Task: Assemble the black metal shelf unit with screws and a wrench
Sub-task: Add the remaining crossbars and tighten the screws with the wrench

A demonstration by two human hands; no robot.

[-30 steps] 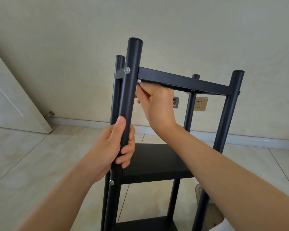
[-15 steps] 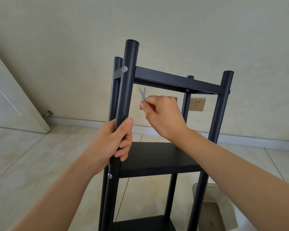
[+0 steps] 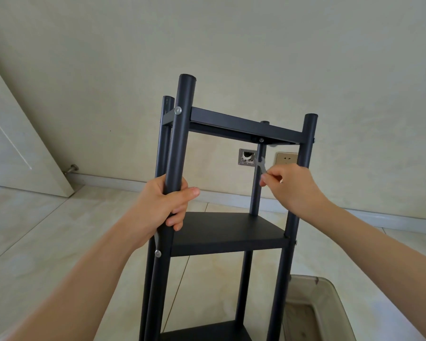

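Pale wall w/ a socket [image 3: 286, 158] and tiled floor sat behind the black shelf unit [image 3: 228, 232], which stood upright, centre frame. L hand [image 3: 163, 205] was wrapped round the near-left post [image 3: 178, 141] just above the mid shelf, steadying it. R hand [image 3: 289, 184] was curled, pinching a small wrench [image 3: 260, 166] by its lower end; the open jaw pointed up, shaft tilted slightly left. It hung in open air between mid and top shelves, touching no part of the frame.

Key relation: a screw [image 3: 261, 140] under the top shelf's far edge, at the rear post, sat almost straight above the wrench tip, near but apart. R hand was by far the nearer. Probably the next fastener: wrench goes up, jaw onto it. Near-left post screw [image 3: 177, 110] looked seated already.
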